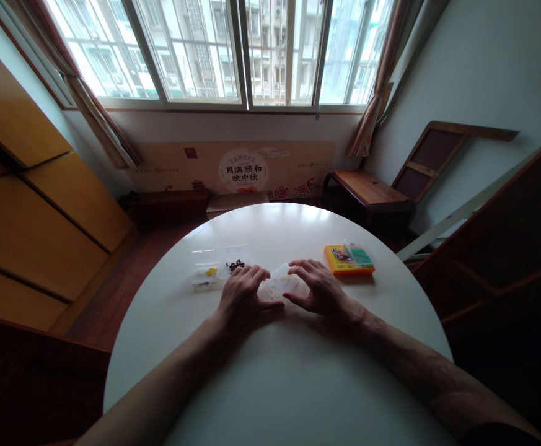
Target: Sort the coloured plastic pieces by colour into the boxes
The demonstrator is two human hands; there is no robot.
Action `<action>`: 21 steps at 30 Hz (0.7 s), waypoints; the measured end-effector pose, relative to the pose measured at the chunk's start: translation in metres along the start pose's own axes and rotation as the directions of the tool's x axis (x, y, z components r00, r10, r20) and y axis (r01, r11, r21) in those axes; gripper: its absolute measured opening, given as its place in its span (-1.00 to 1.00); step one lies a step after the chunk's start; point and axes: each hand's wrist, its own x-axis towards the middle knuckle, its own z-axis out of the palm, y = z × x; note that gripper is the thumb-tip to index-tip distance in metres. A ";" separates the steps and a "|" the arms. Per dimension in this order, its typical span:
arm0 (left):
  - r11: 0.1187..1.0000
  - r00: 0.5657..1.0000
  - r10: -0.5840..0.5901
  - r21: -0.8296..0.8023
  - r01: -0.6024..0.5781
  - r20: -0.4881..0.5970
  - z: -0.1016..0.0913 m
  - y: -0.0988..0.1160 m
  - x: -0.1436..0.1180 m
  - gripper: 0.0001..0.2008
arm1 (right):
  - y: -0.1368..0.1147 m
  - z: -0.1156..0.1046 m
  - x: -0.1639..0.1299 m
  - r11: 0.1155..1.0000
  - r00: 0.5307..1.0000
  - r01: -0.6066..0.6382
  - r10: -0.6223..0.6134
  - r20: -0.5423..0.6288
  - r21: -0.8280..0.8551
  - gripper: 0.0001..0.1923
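Observation:
Both my hands rest on a round white table (270, 384). Between them lies a small clear plastic bag (283, 285) with pale pieces inside. My left hand (243, 296) holds its left edge, thumb reaching under toward the middle. My right hand (315, 286) grips its right side with the fingers spread over the top. Just left of my left hand lie other clear bags (214, 265) holding small dark pieces (235, 264) and yellow pieces (211, 272).
An orange box with a green-printed packet on top (349, 259) lies right of my right hand. Beyond the table stand a low wooden bench (367, 189), a printed cardboard panel (242, 168) under the window, and wooden cabinets (28, 204) at left.

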 end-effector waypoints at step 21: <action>0.971 0.986 0.123 -0.220 -0.096 0.111 -0.002 -0.002 -0.002 -0.81 | 0.009 -0.021 0.010 0.995 0.974 0.021 -0.042 0.224 0.097 -0.23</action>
